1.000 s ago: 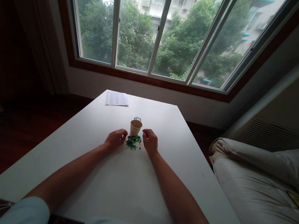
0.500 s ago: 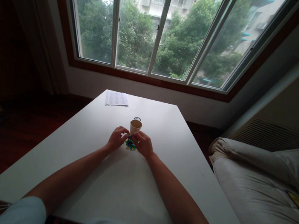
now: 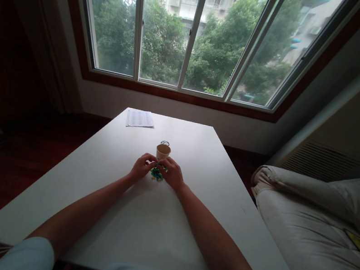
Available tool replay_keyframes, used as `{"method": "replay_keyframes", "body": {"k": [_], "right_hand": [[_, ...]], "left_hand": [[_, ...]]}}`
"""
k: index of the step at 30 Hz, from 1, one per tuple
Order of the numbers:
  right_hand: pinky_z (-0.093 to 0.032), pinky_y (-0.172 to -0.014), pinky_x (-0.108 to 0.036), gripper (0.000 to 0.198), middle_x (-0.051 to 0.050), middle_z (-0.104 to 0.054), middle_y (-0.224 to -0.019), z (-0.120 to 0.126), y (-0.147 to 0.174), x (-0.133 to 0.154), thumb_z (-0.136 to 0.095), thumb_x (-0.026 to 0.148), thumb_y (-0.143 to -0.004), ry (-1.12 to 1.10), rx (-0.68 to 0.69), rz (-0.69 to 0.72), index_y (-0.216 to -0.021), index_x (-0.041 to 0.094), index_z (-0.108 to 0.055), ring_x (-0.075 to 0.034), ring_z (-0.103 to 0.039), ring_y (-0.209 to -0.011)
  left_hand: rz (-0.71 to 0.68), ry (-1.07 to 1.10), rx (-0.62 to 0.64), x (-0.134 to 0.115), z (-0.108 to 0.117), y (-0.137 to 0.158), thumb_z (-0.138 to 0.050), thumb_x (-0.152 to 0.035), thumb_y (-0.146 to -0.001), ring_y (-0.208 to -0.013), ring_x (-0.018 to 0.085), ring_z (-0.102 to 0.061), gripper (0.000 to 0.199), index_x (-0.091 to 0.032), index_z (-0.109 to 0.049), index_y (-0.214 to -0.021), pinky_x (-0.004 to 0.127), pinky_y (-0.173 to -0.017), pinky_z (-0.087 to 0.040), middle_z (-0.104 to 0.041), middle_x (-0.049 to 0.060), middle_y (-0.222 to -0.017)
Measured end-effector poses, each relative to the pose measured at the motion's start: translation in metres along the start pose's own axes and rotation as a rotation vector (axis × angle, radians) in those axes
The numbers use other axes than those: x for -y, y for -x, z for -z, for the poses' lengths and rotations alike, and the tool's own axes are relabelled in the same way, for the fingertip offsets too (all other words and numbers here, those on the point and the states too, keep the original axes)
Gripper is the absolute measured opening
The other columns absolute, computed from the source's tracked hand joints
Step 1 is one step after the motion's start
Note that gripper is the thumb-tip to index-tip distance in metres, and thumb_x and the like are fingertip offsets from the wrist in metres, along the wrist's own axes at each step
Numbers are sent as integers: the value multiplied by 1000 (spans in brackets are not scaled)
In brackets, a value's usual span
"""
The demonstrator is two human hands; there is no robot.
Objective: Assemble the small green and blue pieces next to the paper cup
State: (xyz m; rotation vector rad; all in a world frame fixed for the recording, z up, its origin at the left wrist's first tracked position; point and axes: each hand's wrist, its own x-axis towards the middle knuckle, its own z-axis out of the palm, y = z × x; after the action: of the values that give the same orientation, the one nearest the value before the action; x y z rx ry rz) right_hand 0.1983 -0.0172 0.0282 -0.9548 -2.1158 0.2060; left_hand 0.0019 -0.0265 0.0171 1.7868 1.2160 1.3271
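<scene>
A small pile of green, blue and yellow pieces [image 3: 157,175], too small to name, lies on the white table [image 3: 151,222]. Over its left side my left hand [image 3: 143,165] is closed, thumb and fingertips together. My right hand [image 3: 172,172] is closed in a pinch over the right side of the pile, its fingertips close to those of the left. What either hand holds is too small to make out. Just beyond the fingertips stands a paper cup [image 3: 163,150], upright, its mouth facing up; the hands partly hide its lower part.
Behind the cup lies a thin dark loop [image 3: 165,142]. Sheets of paper [image 3: 140,118] rest at the table's far left corner. A covered sofa or bed [image 3: 305,230] stands along the right side, and a window [image 3: 189,35] is beyond the table.
My left hand has shifted slightly right, bringing its fingertips closer to the right hand's. The cup and papers stay where they were.
</scene>
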Motion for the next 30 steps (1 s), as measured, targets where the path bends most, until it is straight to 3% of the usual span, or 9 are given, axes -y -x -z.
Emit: {"method": "replay_keyframes", "body": {"k": [12, 19, 25, 30], "right_hand": [[-47, -75, -27, 15, -5, -64, -90, 4, 1, 7, -56, 32, -95, -19, -71, -27, -92, 24, -68, -17, -59, -81], [-45, -71, -27, 5, -3, -58, -84, 0, 1, 4, -54, 22, -88, -3, -138, -53, -83, 23, -54, -16, -53, -73], [-44, -68, -26, 8, -1, -56, -78, 0, 1, 2, -54, 19, -86, 4, -132, -60, -80, 23, -50, -15, -50, -70], [-48, -75, -28, 5, -4, -62, -92, 1, 1, 3, -53, 19, -87, -18, -156, -41, -84, 23, -53, -17, -57, -79]], "left_hand": [[28, 40, 13, 4, -3, 0, -63, -37, -87, -83, 17, -65, 22, -18, -67, -97, 26, -65, -53, -68, 5, -94], [-101, -264, 48, 3, -1, 3, -60, -22, -86, -95, 18, -60, 11, -21, -70, -90, 32, -81, -53, -66, 5, -97], [-176, -443, 115, -2, 0, 7, -62, -21, -87, -102, 22, -56, 10, -24, -72, -91, 37, -92, -49, -66, 5, -101], [-197, -471, 119, 0, 1, 6, -61, -21, -89, -102, 22, -56, 11, -25, -71, -91, 36, -91, -48, -66, 5, -102]]}}
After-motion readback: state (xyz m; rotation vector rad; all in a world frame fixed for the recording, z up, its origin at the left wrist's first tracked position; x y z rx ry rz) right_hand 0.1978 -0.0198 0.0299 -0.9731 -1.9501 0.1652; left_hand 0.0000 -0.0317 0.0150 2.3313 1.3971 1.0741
